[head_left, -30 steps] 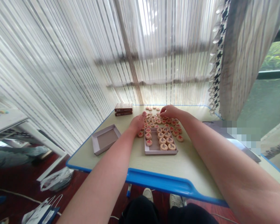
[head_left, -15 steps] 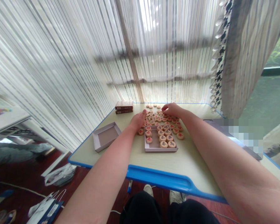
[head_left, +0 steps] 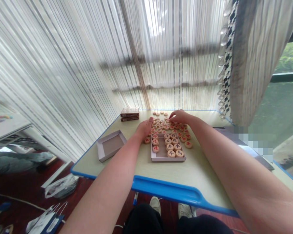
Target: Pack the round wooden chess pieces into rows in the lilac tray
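Note:
My left hand [head_left: 144,127] rests at the left edge of a heap of round wooden Chinese chess pieces [head_left: 165,127], its fingers stretched out along them and partly hidden. At the heap's far right side, my right hand [head_left: 180,116] bends down with thumb and fingers closed on a Chinese chess piece [head_left: 168,120]. In front of the heap lies a shallow open box [head_left: 162,151]. Pieces with red characters [head_left: 155,142] line its left side, and two columns of pieces with dark characters [head_left: 170,147] fill its right; the strip between shows bare bottom.
An empty box lid [head_left: 111,147] lies left on the blue-edged table [head_left: 127,167]. Two stacked brown-and-white boxes [head_left: 129,113] sit at the back left. A dark flat device [head_left: 244,146], partly blurred, is at the right. Sheer curtains [head_left: 180,65] hang behind the table.
My right hand has dipped slightly, its fingertips now lower at the heap's pieces. My left hand stays beside the heap. The pieces in the box look the same; the view has shifted a little.

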Available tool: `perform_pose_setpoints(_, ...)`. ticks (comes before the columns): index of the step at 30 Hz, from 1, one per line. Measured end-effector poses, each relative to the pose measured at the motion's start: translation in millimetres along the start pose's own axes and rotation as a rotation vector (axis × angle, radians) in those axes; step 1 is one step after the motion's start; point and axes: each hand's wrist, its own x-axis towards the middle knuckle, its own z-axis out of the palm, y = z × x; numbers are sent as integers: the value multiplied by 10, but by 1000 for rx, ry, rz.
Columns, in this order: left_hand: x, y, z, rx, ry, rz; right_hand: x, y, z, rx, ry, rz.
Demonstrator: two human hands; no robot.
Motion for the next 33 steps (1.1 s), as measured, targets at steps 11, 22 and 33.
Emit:
perform_pose_setpoints(11,-6,5,6,-18,-7,-21,45,8,7,-80,-21,-74)
perform_pose_setpoints(22,-4,3,3,-48,-9,-36,57,34,29,-25,-41,-77)
perform_pose_setpoints(33,37,-55,0,-201,138,-110,-27,-33,-91,-49,171,-139)
